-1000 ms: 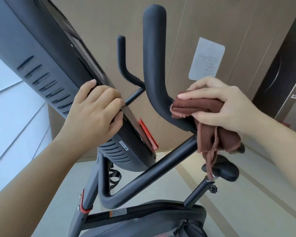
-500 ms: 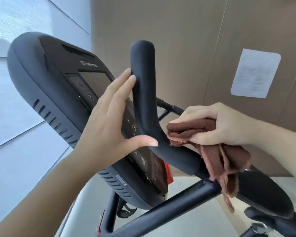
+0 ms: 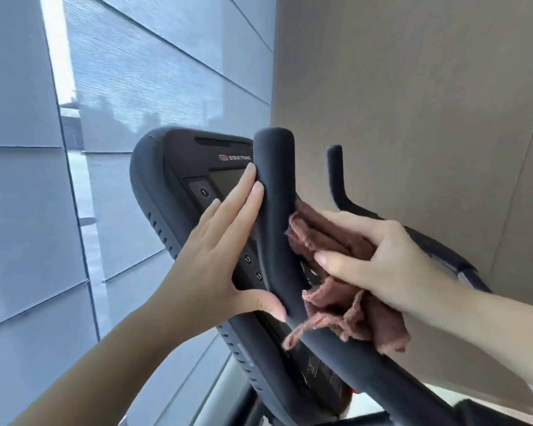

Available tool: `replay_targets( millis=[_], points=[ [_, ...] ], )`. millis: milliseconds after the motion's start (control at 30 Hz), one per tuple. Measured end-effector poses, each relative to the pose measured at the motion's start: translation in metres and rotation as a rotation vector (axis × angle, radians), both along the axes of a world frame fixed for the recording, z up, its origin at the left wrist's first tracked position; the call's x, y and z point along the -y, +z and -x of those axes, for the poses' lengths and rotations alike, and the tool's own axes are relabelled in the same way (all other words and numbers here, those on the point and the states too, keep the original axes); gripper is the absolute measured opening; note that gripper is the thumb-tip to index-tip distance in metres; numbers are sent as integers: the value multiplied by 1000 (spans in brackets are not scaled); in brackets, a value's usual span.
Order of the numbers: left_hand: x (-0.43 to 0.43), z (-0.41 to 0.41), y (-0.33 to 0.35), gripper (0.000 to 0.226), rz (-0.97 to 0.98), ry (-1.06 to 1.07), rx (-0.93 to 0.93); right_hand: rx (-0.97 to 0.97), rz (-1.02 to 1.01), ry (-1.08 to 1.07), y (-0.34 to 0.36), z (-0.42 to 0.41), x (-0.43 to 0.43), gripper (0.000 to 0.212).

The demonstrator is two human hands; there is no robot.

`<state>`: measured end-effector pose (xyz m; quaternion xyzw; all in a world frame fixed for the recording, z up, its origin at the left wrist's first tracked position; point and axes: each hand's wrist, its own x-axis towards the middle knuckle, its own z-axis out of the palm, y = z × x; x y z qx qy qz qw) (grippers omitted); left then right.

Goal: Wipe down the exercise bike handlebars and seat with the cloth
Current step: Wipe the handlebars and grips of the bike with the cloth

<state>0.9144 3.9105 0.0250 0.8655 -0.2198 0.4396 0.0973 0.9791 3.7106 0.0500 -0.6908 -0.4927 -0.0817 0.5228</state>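
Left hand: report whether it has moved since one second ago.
Yes. The left hand has shifted off the edge of the console, rightward onto the near handlebar horn, fingers straight along it, thumb at its bend.

The matte black handlebar (image 3: 275,192) is seen rising upright to a rounded end and curving down to the right below its bend, with a thinner second horn (image 3: 336,173) set behind it. A crumpled reddish-brown cloth (image 3: 366,321) with frayed edges is held bunched in the right hand (image 3: 388,259) and pressed against the bar's right side at the bend, loose folds hanging over the lower curve.
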Motion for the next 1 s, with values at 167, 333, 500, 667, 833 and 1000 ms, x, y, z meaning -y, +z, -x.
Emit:
replay_targets(
  millis=[167, 333, 500, 667, 833, 1000],
  points=[
    [6, 7, 1, 111, 9, 93, -24, 136, 99, 4, 5, -7, 10, 43],
    [10, 13, 3, 116, -15, 194, -47, 132, -259, -122, 27, -29, -16, 44],
    [13, 14, 4, 112, -22, 226, -59, -61, -242, 145, 23, -32, -36, 37],
    [13, 11, 0, 110, -3, 227, -34, 42, -70, 151, 0, -28, -9, 49],
    [14, 10, 1, 111, -12, 251, -24, 201, 79, 142, -4, -24, 9, 54],
    [15, 14, 2, 113, -26, 293, -57, 191, -276, 11, 35, -37, -22, 51]
  ],
)
